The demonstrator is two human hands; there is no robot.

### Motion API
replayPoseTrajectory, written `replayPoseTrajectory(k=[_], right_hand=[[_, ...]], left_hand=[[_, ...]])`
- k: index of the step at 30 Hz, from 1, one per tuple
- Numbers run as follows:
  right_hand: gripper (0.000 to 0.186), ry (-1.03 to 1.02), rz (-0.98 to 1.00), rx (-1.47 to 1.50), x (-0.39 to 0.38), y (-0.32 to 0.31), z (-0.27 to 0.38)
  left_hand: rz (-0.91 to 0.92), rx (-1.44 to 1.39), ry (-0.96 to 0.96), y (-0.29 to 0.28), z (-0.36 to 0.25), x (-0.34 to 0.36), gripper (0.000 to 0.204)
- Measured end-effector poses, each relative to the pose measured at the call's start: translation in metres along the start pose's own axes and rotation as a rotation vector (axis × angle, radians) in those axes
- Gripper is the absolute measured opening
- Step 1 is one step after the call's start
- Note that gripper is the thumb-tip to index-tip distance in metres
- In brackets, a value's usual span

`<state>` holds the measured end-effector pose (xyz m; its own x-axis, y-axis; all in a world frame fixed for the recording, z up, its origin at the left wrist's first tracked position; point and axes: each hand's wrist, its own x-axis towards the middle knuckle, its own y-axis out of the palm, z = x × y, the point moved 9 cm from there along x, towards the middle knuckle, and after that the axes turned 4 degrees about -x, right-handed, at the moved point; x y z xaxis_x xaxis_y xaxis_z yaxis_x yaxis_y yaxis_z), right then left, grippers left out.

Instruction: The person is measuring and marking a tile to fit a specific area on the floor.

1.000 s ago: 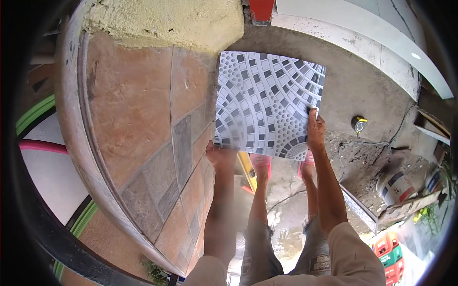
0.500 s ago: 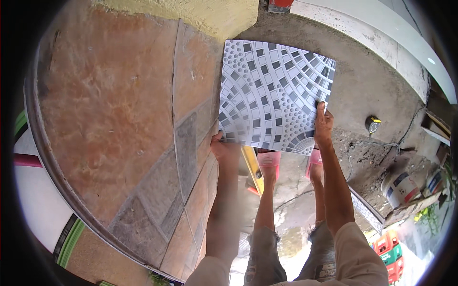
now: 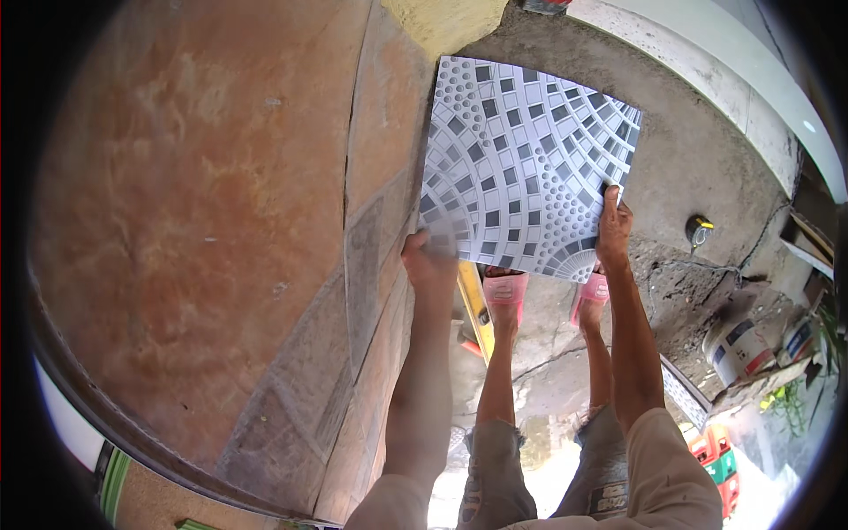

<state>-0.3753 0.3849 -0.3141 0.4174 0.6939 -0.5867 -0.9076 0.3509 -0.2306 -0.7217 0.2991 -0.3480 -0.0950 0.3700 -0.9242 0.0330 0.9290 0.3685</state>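
A large square floor tile point(image 3: 530, 168), printed with a grey and white mosaic of arcs and pebbles, is held between my two hands. My left hand point(image 3: 431, 256) grips its near left corner, the fingers partly blurred and hidden by the tile. My right hand point(image 3: 616, 225) holds the right edge toward its near end, thumb on the upper face. The tile's left side runs along the edge of the stone-clad surface point(image 3: 380, 238). Whether its underside touches the floor is hidden.
A yellow level point(image 3: 476, 309) lies by my pink slippers point(image 3: 505, 287). To the right are a tape measure point(image 3: 700, 231), a cracked concrete floor point(image 3: 680, 168), a white bucket point(image 3: 740, 349) and another patterned tile point(image 3: 685, 393). A pale step point(image 3: 707, 79) curves along the far right.
In the picture, the tile and both hands sit slightly farther right, and the surroundings have shifted too. The tile is turned slightly clockwise. Both hands keep their hold.
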Motion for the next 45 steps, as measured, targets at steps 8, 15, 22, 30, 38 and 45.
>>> replayPoseTrajectory(k=[8,15,22,30,38,45], right_hand=[[0.069,0.026,-0.003,-0.035,0.000,0.012,-0.015],[0.068,0.060,-0.004,-0.026,0.019,-0.017,-0.011],[0.067,0.006,-0.029,-0.047,0.037,-0.032,0.017],[0.062,-0.021,-0.054,-0.119,0.048,-0.034,-0.002],[0.066,-0.001,-0.063,-0.194,0.030,-0.013,0.002],[0.067,0.029,-0.106,-0.257,0.030,-0.017,0.007]], left_hand=[[-0.083,0.023,-0.004,-0.024,-0.007,0.022,0.054],[-0.122,0.005,0.015,-0.013,0.021,0.019,0.056],[-0.054,0.017,0.014,0.011,0.051,0.023,0.056],[-0.061,0.047,0.021,-0.008,0.052,0.048,0.061],[0.041,0.103,-0.039,-0.015,0.035,0.050,0.067],[0.062,0.104,-0.102,-0.006,0.038,0.039,0.070]])
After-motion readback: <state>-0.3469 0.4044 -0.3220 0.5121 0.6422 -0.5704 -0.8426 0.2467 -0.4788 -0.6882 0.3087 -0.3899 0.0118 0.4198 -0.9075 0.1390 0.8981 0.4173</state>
